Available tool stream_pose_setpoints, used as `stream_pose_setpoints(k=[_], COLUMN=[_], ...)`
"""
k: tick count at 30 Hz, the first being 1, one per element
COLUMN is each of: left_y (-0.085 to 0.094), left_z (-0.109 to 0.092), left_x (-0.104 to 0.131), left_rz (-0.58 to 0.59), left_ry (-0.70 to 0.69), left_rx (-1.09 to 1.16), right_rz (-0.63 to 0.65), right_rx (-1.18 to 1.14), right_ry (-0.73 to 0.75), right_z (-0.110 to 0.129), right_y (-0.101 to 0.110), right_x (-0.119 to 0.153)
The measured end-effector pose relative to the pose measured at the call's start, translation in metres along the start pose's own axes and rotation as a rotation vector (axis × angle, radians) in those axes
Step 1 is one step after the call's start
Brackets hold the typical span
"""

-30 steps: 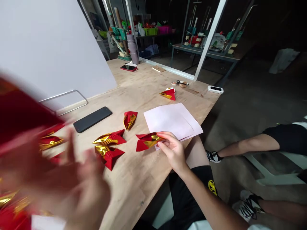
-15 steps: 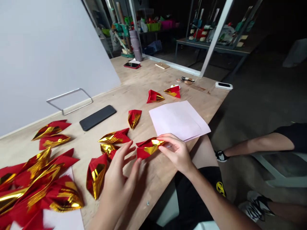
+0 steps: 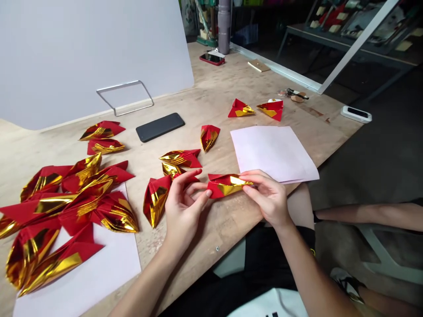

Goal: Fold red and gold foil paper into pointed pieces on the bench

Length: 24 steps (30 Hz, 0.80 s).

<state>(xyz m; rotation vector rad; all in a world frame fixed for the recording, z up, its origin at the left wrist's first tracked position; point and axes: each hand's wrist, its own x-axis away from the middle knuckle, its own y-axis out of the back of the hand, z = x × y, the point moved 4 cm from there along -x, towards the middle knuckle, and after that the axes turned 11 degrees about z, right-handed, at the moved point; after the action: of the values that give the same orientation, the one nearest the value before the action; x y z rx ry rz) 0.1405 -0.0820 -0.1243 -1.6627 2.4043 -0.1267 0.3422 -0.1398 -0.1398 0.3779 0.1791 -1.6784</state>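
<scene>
A small red and gold folded paper piece (image 3: 226, 189), boat-shaped with a hollow along its top, is held just above the wooden table. My right hand (image 3: 269, 196) pinches its gold pointed end between thumb and fingers. At the red end, the thumb and a finger of my left hand (image 3: 185, 204) close on the edge, while the index finger sticks out. Beside my left hand lie another folded piece (image 3: 156, 200) and a striped gold one (image 3: 181, 158). A third, partly behind my fingers, is half hidden. White paper sheets (image 3: 272, 152) lie beyond my right hand.
Several red-gold folded pieces (image 3: 79, 198) are heaped at left on a white sheet (image 3: 112, 268). A black phone (image 3: 160, 127) lies near a wire stand (image 3: 125, 97) and white board (image 3: 99, 48). A red-edged phone (image 3: 212, 58) and purple bottle (image 3: 224, 26) are farther back. Another person's legs show at right.
My left hand, earlier spread apart from the piece, now meets its red end. My right hand keeps its pinch. The camera view has shifted, so the table sits higher and farther right.
</scene>
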Motion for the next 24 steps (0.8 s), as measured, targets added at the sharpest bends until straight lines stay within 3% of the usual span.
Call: stream_pose_setpoints(k=[8,18,24], left_y=[0.001,0.004,0.001], left_z=[0.002,0.007,0.005], left_x=[0.004,0.004,-0.001], left_rz=[-0.018,-0.038,-0.059], left_ry=[-0.022,0.023,0.022], left_rx=[-0.127,-0.413,-0.351], right_rz=[0.068,0.051,0.017], right_rx=[-0.05,0.121,0.257], right_ry=[0.022,0.107,0.191], right_z=[-0.002,0.004,0.01], right_y=[-0.001,-0.001,-0.003], right_x=[0.002,-0.006,-0.008])
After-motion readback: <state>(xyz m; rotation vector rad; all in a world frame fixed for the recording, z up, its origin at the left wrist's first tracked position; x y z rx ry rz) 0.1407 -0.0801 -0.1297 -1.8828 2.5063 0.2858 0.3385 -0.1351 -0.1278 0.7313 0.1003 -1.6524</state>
